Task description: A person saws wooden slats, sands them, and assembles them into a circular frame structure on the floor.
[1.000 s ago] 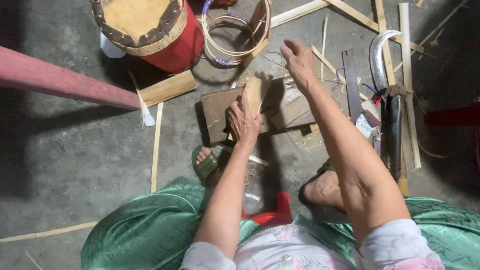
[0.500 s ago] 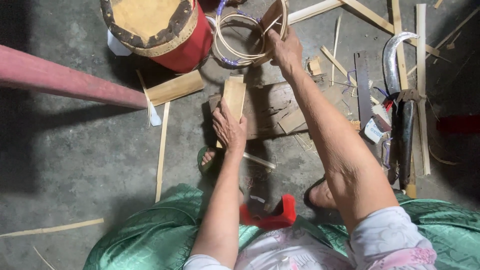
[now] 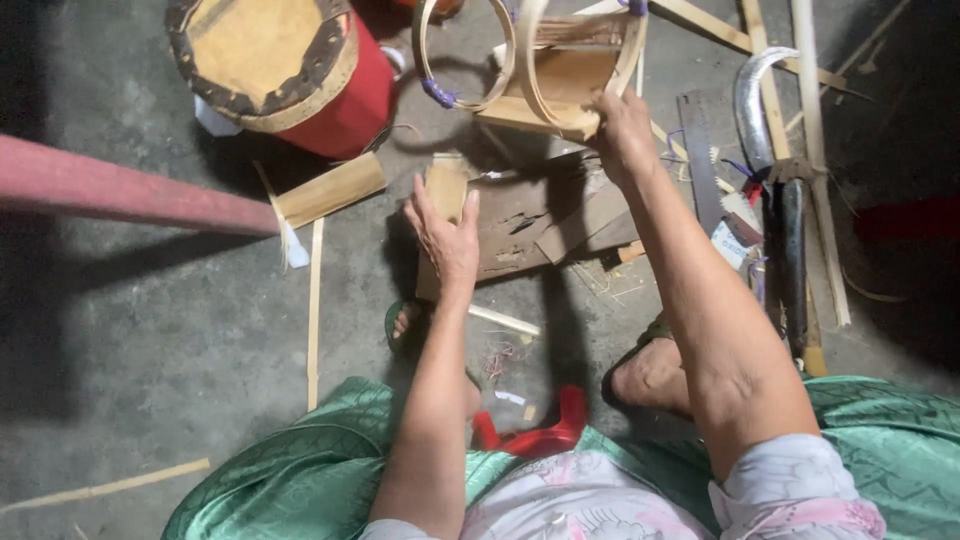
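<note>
My right hand point(image 3: 622, 130) is raised above the floor and grips a bundle of bent bamboo hoops point(image 3: 560, 70) tied with purple thread. My left hand point(image 3: 447, 235) rests with fingers apart on a flat bamboo slat point(image 3: 442, 195) that lies across a worn wooden block point(image 3: 545, 215) on the concrete floor. Both forearms reach out from my lap, which is covered by green cloth.
A red drum-like stool with a tan top point(image 3: 285, 70) stands at the upper left. A curved knife point(image 3: 775, 190) and a saw blade point(image 3: 697, 150) lie to the right among long bamboo strips point(image 3: 815, 150). A reddish pole point(image 3: 120, 190) crosses the left side. Another slat point(image 3: 330, 190) lies nearby.
My right hand has lifted the hoops up off the floor toward me. My left hand has slid down along the slat and flattened on it.
</note>
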